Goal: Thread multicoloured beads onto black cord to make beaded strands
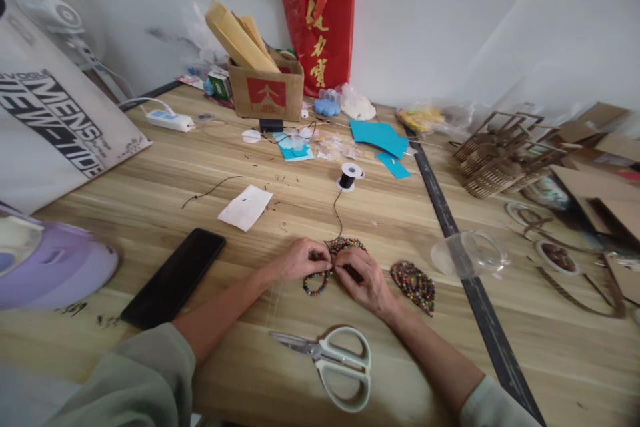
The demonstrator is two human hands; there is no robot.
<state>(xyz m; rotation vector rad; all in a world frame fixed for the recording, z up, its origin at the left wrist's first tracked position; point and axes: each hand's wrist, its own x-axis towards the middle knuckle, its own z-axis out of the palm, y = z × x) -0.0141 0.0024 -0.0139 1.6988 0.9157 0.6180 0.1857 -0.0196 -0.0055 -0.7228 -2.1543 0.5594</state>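
Note:
Both of my hands meet on a string of small multicoloured beads (316, 283) lying on the wooden table (150, 213). My left hand (300, 259) pinches the beaded loop from the left, fingers closed. My right hand (364, 280) pinches it from the right, fingers curled. A thin black thread (338, 213) runs from the beads up to a small spool (349, 177). A second pile of the same beads (413, 285) lies just right of my right hand.
Pale-handled scissors (334, 360) lie near the front edge. A black phone (175, 277) rests at the left, a white paper scrap (245, 207) beyond it. A clear plastic cup (470, 255) lies on its side at right. Cardboard box (267, 90), red bag (320, 20) and wooden parts (500, 153) crowd the back.

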